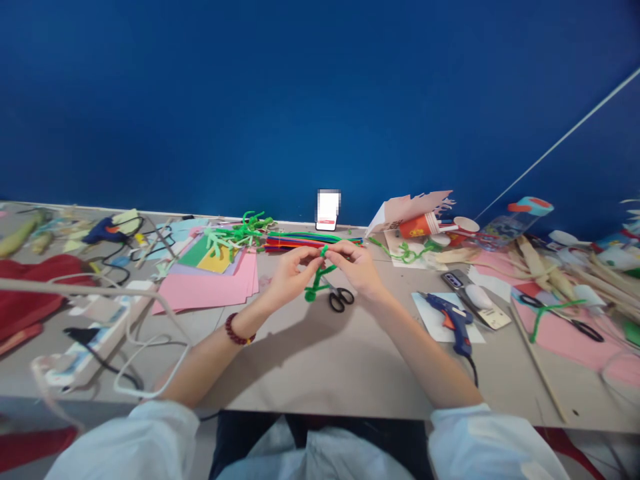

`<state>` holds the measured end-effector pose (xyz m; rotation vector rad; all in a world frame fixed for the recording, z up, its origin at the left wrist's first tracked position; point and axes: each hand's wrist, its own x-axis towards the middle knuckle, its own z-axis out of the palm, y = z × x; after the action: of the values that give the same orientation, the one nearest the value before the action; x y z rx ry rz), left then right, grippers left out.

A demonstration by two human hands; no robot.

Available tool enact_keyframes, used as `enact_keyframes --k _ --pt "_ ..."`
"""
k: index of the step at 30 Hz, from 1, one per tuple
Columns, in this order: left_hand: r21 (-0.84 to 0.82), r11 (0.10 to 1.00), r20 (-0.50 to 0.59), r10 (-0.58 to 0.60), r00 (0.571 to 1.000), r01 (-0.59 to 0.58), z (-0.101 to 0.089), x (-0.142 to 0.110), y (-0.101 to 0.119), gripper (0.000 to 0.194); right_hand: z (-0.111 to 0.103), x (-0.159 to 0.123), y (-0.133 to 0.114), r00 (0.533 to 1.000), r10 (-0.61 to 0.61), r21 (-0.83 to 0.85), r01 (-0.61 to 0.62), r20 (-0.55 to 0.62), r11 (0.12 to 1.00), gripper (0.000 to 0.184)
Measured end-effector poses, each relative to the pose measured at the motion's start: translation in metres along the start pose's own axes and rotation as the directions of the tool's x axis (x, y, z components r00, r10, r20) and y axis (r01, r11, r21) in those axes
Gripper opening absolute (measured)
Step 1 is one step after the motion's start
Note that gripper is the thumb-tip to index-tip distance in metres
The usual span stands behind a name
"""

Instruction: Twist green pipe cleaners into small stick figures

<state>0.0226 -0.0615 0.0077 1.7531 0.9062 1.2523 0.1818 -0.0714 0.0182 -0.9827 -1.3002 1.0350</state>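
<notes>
Above the middle of the table, a green pipe cleaner piece with bent branches hangs between my two hands. My left hand pinches it near its top end from the left. From the other side my right hand grips the same end, its fingertips almost meeting the left ones. Black-handled scissors lie on the table just below, their blades partly hidden behind the green piece. Behind my hands is a bundle of coloured pipe cleaners, and more bent green pipe cleaners are heaped to its left.
A phone leans against the blue wall. Pink paper sheets and a power strip with loose cables lie to the left. On the right are a blue glue gun, a tipped red paper cup, a wooden stick and more scissors.
</notes>
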Motion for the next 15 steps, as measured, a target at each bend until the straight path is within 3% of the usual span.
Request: enact_keyframes --k 6,12,15 --pt "-0.339 0.914 0.303 -0.120 0.946 0.224 -0.008 0.005 -0.002 0.027 -0.017 0.004 -0.010 0.977 0.040 -0.025 -0.035 0.212 0.999 0.019" --pt "-0.447 0.822 0.471 -0.119 0.874 0.353 -0.008 0.002 -0.010 0.031 -0.017 0.000 -0.014 0.925 0.054 0.049 -0.078 0.376 0.996 0.019" --pt "-0.431 0.824 0.513 -0.112 0.851 0.368 -0.008 0.001 -0.009 0.031 -0.015 -0.002 -0.013 0.909 0.060 0.109 -0.114 0.412 0.987 0.017"
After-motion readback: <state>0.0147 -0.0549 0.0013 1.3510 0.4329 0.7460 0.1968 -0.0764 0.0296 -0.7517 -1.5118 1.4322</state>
